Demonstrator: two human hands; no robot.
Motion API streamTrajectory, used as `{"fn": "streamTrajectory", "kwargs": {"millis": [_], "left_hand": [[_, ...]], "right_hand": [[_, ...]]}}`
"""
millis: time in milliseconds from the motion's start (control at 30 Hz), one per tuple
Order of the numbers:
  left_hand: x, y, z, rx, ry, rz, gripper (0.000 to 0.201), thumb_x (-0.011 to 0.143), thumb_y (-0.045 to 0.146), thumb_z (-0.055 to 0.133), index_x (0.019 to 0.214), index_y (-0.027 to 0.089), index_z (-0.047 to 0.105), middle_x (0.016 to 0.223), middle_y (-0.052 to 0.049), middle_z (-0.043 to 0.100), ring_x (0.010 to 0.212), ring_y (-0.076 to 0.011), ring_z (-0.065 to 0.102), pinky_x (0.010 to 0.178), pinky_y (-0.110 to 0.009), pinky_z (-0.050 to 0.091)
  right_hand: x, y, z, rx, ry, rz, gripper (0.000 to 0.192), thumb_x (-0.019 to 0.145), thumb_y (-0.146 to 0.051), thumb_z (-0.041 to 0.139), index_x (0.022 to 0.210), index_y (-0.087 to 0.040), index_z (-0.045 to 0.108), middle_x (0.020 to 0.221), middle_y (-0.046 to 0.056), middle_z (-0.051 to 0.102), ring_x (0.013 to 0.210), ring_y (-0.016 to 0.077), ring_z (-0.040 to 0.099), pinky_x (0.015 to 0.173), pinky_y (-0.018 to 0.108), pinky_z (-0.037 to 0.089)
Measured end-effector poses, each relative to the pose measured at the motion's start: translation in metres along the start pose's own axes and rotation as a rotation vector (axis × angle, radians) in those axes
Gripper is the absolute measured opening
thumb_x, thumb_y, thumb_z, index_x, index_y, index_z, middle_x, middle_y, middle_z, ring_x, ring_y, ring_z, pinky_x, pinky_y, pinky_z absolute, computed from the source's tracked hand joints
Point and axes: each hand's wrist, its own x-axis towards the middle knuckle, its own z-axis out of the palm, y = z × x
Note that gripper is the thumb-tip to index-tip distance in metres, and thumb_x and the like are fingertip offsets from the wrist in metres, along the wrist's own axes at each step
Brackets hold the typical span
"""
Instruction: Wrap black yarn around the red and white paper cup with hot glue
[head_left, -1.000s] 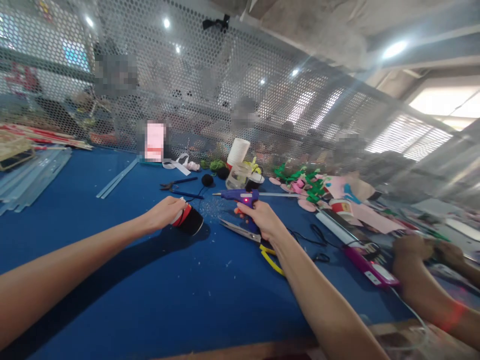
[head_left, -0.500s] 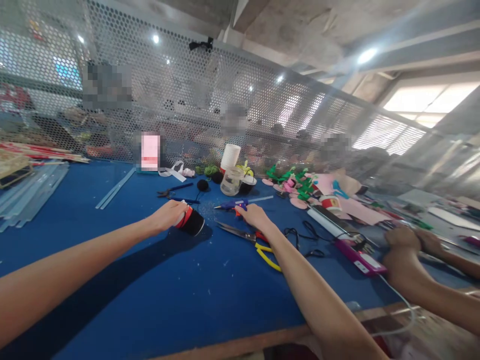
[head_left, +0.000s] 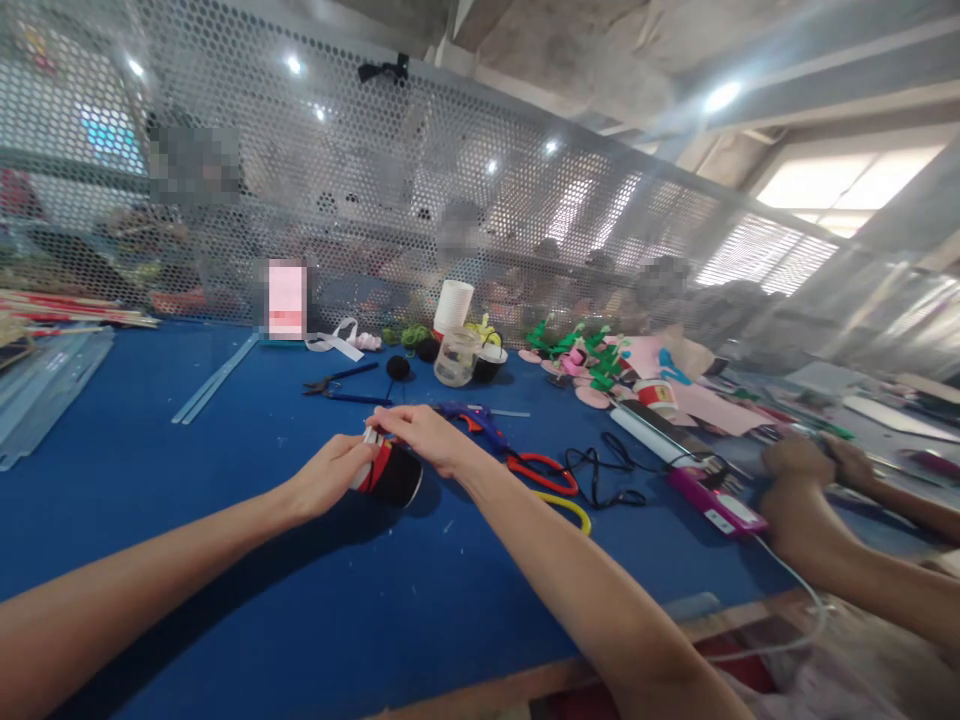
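A small black cylinder with a red band [head_left: 394,475] lies on its side on the blue table [head_left: 225,560]. My left hand [head_left: 326,473] grips its left end. Over the top of the same piece rests my right hand [head_left: 420,433], its fingers pinching at the white end near my left fingers. A purple glue gun [head_left: 476,418] lies on the table just behind my right hand. Red-handled scissors [head_left: 544,470] sit to its right.
Black cable [head_left: 600,470], yellow-handled tool [head_left: 566,508], pliers [head_left: 334,380], a clear jar [head_left: 454,358] and a white cup [head_left: 453,305] stand behind. Green and pink craft pieces [head_left: 592,365] lie right. Another person's hands [head_left: 806,470] work at the right. A perforated screen [head_left: 375,200] backs the table.
My right hand has put down the glue gun and moved left onto the black cylinder. My left hand has kept hold of the cylinder.
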Motion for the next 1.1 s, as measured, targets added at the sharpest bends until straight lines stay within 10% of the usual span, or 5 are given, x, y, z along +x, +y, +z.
{"fn": "streamTrajectory", "kwargs": {"millis": [300,1100], "left_hand": [[0.001,0.001,-0.001,-0.155,0.053,-0.137,0.028,0.068,0.042,0.042,0.062,0.015,0.049,0.049,0.006,0.041,0.044,-0.0087,0.036,0.044,-0.021,0.026],[0.003,0.001,0.001,-0.169,0.17,-0.26,0.026,0.061,0.04,0.051,0.055,0.015,0.048,0.045,0.004,0.043,0.04,-0.0084,0.038,0.038,-0.02,0.026]], "right_hand": [[-0.009,0.0,-0.011,0.144,0.31,-0.174,0.021,0.066,-0.035,0.053,0.062,-0.015,0.057,0.066,0.002,0.059,0.063,0.0098,0.052,0.056,0.02,0.04],[-0.024,-0.008,-0.006,0.073,0.388,-0.446,0.018,0.076,-0.026,0.047,0.061,-0.016,0.049,0.054,-0.003,0.052,0.05,0.0072,0.046,0.051,0.02,0.038]]}}
